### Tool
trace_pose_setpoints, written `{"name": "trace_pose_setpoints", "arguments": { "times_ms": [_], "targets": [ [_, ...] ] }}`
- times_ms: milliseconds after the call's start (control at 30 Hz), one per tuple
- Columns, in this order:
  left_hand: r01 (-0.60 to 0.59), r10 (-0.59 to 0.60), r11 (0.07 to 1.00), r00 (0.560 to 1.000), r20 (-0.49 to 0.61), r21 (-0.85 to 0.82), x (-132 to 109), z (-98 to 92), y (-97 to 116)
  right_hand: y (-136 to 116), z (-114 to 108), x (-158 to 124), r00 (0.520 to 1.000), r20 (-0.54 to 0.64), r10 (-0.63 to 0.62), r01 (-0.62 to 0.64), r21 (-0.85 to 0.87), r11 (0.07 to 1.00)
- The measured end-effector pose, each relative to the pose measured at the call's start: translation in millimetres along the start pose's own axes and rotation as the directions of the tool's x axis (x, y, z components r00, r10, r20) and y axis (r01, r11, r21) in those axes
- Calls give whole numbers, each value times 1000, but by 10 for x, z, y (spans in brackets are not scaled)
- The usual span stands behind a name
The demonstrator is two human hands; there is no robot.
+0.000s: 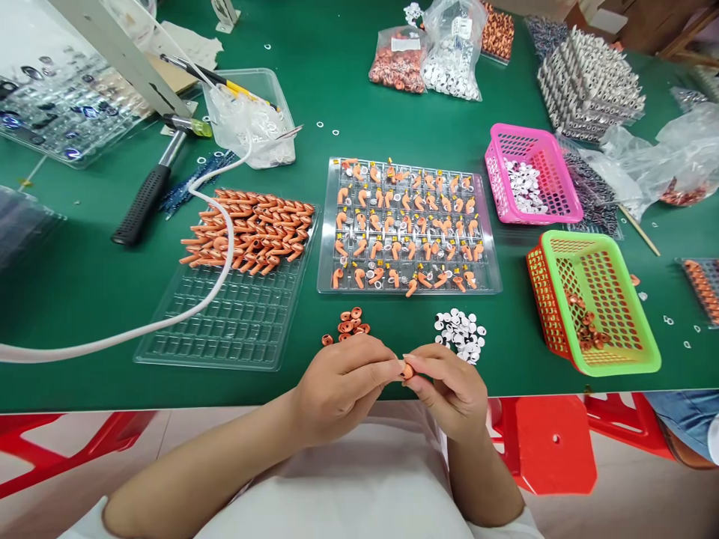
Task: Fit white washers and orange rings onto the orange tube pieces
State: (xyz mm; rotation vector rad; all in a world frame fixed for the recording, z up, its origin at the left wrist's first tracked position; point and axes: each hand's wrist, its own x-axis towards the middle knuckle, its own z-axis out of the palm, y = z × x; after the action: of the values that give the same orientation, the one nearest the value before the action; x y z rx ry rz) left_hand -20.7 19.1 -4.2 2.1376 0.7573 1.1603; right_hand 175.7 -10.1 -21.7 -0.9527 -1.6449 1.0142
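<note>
My left hand (349, 385) and my right hand (452, 385) meet at the table's front edge, with the fingers of both closed on a small rounded orange plastic shell (408, 370). Fingertips hide part of it. Just beyond my left hand lies a small heap of copper-orange caps (353, 322). Past my right hand, a pile of small white discs (461, 335), some with black marks, is spread on the green table. Farther ahead stands a clear tray (324, 277) holding rows of orange earbud-like shells (393, 251) with stems and tiny yellow tabs.
On the left, stemmed orange parts (247, 232) are stacked on a clear compartment tray (219, 322), crossed by a white hose (231, 247). A hammer (149, 191) lies behind. To the right are a pink basket (567, 187) and a green basket (651, 352). Bags (452, 52) sit at the back.
</note>
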Motion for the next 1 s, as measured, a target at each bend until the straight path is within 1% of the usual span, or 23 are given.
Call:
{"name": "trace_pose_setpoints", "arguments": {
  "times_ms": [100,267,467,733,900,1000],
  "targets": [
    [-5,5,1000,1000,-1,10,-10,8,-2,-8,-7,-2,1000,11,-5,5,-21,1000],
    [-11,11,998,1000,1,54,15,8,17,-8,4,-22,1000,9,25,-25,-35,999],
    [-1,1,995,1000,-4,97,-4,33,20,-13,47,-29,998,-46,40,-43,-65,997],
    [-29,28,991,1000,11,129,-47,30,-9,-46,104,-15,994,-102,-32,17,-139,990],
    [-32,32,992,999,-5,119,-56,27,-13,-89,129,-6,994,-104,-28,8,-189,982],
    [-12,13,994,1000,-12,106,-66,30,-4,-99,123,-4,995,-98,-33,13,-194,981]
  ]
}}
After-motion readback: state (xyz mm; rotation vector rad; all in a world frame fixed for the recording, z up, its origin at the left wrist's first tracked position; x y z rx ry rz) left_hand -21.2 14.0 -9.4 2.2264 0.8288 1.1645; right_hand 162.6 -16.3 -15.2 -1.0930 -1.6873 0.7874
